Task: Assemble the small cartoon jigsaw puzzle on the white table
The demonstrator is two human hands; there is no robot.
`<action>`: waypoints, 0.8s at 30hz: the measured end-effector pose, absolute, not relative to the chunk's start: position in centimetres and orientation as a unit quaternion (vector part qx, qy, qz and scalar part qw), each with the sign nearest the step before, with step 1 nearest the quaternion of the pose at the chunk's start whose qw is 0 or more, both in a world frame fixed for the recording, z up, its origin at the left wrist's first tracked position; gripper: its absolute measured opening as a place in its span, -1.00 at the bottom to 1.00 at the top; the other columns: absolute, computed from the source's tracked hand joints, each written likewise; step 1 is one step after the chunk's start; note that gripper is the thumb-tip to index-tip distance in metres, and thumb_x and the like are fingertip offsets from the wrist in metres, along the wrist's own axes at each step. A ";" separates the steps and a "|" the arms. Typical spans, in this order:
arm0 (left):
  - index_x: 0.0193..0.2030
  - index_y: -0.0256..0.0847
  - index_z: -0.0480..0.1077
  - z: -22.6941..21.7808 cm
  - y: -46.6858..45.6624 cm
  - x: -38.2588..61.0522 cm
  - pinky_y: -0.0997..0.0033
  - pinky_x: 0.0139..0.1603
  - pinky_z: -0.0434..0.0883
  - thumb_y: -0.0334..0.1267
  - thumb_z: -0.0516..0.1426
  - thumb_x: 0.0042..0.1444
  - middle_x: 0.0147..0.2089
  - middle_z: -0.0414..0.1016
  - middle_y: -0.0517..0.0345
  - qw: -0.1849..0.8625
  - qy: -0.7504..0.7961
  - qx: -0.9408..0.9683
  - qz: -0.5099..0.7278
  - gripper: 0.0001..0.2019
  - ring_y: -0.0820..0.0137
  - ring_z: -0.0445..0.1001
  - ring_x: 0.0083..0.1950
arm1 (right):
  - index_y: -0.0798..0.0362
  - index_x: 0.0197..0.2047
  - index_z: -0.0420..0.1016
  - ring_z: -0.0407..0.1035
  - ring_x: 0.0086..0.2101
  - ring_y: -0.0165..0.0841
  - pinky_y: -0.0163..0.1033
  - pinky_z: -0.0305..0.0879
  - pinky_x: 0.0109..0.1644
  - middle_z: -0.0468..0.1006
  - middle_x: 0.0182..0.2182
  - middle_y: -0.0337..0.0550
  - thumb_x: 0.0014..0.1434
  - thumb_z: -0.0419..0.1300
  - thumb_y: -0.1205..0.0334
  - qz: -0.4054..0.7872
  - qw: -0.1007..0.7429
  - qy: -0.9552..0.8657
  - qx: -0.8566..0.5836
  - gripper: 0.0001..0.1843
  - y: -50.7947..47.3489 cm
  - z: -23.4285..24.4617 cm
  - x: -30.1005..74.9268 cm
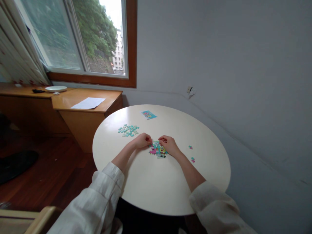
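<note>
A partly joined jigsaw puzzle (pixel 157 151) lies flat on the white oval table (pixel 156 185). A yellow cartoon figure and a pink one show on it. My left hand (pixel 143 140) is at its upper left edge, thumb and fingers pinched together; whatever they hold is too small to make out. My right hand (pixel 168 144) rests over its upper right edge, fingers bent and drawn together. The palm and fingers hide part of the puzzle there, and I cannot see clearly what they grip.
Loose teal puzzle pieces (pixel 128 130) are heaped at the table's left. A small picture card (pixel 148 114) lies at the far side. Two stray pieces, one upper (pixel 190 147) and one lower (pixel 193 160), sit to the right. A wooden desk (pixel 83 113) with paper stands beyond.
</note>
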State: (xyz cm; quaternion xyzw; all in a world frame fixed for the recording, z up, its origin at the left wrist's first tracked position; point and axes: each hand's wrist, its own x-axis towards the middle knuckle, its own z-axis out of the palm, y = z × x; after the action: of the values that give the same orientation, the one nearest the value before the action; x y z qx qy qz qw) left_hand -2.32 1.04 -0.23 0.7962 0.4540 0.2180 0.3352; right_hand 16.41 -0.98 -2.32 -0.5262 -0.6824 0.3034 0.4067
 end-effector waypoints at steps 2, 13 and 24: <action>-0.51 -0.33 0.45 -0.4 1.1 -2.3 0.53 -0.42 0.29 -0.32 0.07 -0.16 -0.53 0.46 0.17 0.331 0.455 0.797 0.220 -0.84 0.48 0.36 -0.48 | 0.11 -0.43 0.43 0.34 -0.54 -0.46 -0.36 0.26 -0.45 0.44 -0.58 -0.26 -0.08 0.09 0.33 0.304 0.406 -0.682 -0.526 -0.88 -1.0 -2.3 16.4; -0.50 -0.32 0.46 -0.2 0.8 -2.1 0.56 -0.44 0.27 -0.34 0.07 -0.15 -0.53 0.45 0.18 0.305 0.469 0.801 0.213 -0.85 0.48 0.35 -0.48 | 0.10 -0.42 0.43 0.35 -0.53 -0.46 -0.36 0.28 -0.43 0.45 -0.56 -0.25 -0.07 0.08 0.32 0.303 0.410 -0.682 -0.525 -0.87 -1.0 -2.4 16.4; -0.43 -0.27 0.49 0.2 0.3 -1.5 0.55 -0.44 0.24 -0.35 0.09 -0.12 -0.53 0.42 0.20 0.248 0.501 0.809 0.184 -0.85 0.48 0.31 -0.48 | 0.10 -0.42 0.45 0.35 -0.52 -0.45 -0.35 0.28 -0.42 0.46 -0.56 -0.24 -0.09 0.08 0.32 0.296 0.410 -0.684 -0.527 -0.86 -1.0 -2.3 16.4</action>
State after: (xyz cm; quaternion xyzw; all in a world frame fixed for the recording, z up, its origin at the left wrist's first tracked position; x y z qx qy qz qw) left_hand -1.48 0.30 0.17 0.8086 0.5006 0.1843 0.2483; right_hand 16.42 -1.00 -2.34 -0.5266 -0.6836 0.2961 0.4095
